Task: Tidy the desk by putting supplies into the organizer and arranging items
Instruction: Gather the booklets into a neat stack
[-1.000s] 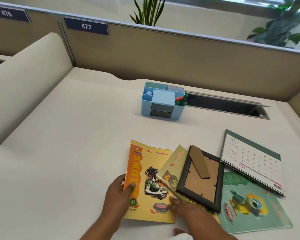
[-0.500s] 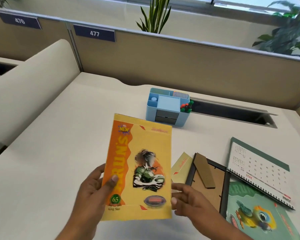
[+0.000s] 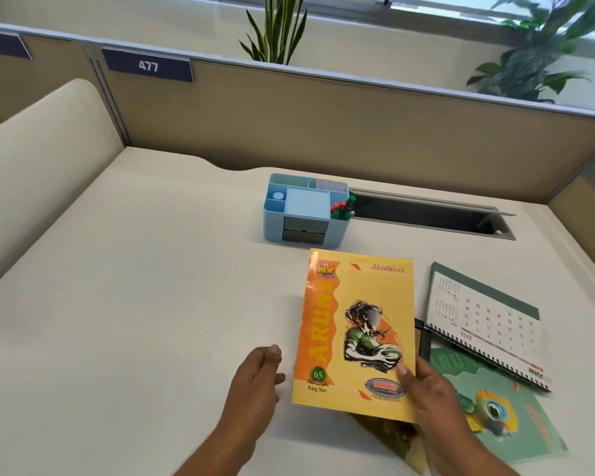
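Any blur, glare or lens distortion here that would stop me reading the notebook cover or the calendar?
Head view: the notebook cover is sharp and legible, with only a small sheen at its top left corner. The calendar has smeared small figures, and the plant at the right is blurred. The partition rail bows from the wide lens. The light is even and the shadows are soft.

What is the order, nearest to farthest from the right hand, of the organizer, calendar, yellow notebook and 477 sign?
1. Yellow notebook: held in the right hand.
2. Calendar: just beyond, to the right.
3. Organizer: desk's back, leftward.
4. 477 sign: on the partition, far left.
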A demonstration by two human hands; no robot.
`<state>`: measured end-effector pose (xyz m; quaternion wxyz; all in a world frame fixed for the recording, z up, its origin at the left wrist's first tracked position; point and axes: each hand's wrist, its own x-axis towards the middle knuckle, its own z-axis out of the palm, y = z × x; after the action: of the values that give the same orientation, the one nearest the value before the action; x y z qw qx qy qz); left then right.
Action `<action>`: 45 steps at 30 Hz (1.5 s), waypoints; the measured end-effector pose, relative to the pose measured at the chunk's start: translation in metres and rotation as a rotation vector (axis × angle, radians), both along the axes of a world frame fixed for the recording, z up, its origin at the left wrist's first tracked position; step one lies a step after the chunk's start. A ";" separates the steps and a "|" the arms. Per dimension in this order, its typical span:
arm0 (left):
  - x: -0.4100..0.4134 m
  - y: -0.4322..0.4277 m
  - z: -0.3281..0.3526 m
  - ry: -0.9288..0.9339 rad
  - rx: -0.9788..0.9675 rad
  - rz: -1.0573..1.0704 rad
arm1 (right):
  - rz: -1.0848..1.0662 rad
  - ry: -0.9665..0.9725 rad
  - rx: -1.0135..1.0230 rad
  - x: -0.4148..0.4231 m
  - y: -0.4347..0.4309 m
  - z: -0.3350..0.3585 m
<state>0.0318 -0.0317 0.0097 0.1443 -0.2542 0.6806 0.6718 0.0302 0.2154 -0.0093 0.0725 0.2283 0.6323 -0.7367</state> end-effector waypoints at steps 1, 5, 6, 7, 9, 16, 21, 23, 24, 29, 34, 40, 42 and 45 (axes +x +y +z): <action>-0.003 0.002 -0.011 -0.008 -0.081 -0.025 | -0.029 -0.015 0.013 -0.001 0.005 -0.006; -0.012 0.012 -0.039 -0.015 -0.230 -0.190 | -0.058 -0.062 0.060 -0.008 0.019 -0.023; -0.013 0.015 -0.042 -0.008 -0.239 -0.210 | -0.047 -0.068 0.067 -0.009 0.021 -0.024; -0.014 0.019 -0.045 0.001 -0.256 -0.229 | -0.034 -0.076 0.077 -0.010 0.023 -0.026; -0.015 0.026 -0.049 0.022 -0.316 -0.261 | -0.017 -0.104 0.100 -0.011 0.025 -0.028; -0.030 0.033 -0.049 -0.094 -0.245 -0.208 | 0.032 -0.107 0.169 -0.014 0.031 -0.039; -0.043 0.025 -0.039 -0.178 -0.155 -0.311 | 0.057 -0.095 0.171 -0.014 0.040 -0.040; -0.043 0.026 -0.039 -0.210 -0.136 -0.350 | 0.054 -0.101 0.166 -0.015 0.043 -0.042; -0.041 0.027 -0.039 -0.215 -0.128 -0.360 | 0.051 -0.102 0.163 -0.015 0.044 -0.043; -0.028 0.020 -0.044 -0.170 -0.084 -0.364 | -0.030 -0.084 0.181 -0.011 0.049 -0.045; -0.021 0.012 -0.040 -0.079 -0.106 -0.320 | -0.072 -0.077 0.136 -0.009 0.048 -0.050; -0.027 -0.011 -0.031 -0.026 -0.079 -0.149 | -0.077 -0.065 0.161 -0.009 0.048 -0.049; -0.033 -0.019 -0.027 0.011 0.016 0.048 | -0.087 -0.067 0.191 -0.006 0.050 -0.050; -0.045 -0.033 -0.028 0.032 0.297 0.349 | -0.069 -0.101 0.241 -0.004 0.054 -0.052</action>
<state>-0.0136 -0.0652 -0.0186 0.0512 -0.3331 0.5222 0.7834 0.0265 0.2693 -0.0609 0.0509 0.2936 0.7037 -0.6450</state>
